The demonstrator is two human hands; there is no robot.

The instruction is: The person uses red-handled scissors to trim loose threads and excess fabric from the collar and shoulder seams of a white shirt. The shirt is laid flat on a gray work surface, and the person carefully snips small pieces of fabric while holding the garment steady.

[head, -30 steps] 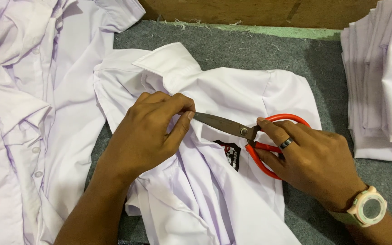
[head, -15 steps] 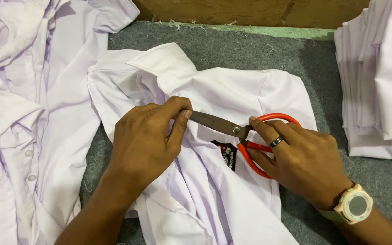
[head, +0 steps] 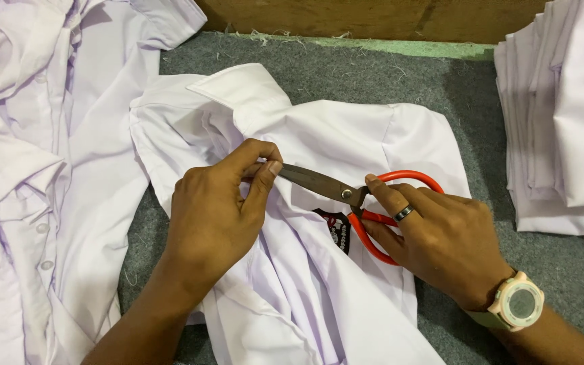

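A white shirt [head: 346, 125] lies spread on grey felt, collar toward the far side, a dark badge [head: 336, 226] on its chest. My left hand [head: 214, 216] pinches the fabric just below the collar, thumb and forefinger meeting at the scissor tips. My right hand [head: 441, 236], with a ring and a pale wristwatch, grips red-handled scissors [head: 346, 195]. The dark blades point left and look closed, their tips hidden under my left fingers.
A heap of loose white shirts [head: 28, 169] covers the left side. A neat stack of folded white shirts [head: 562, 115] stands at the right. A wooden board [head: 373, 17] with a green strip runs along the far edge of the grey felt surface [head: 562, 270].
Both hands and the scissors stay in the same grip. The view has shifted slightly; my left fingers have closed a little more over the blade tips.
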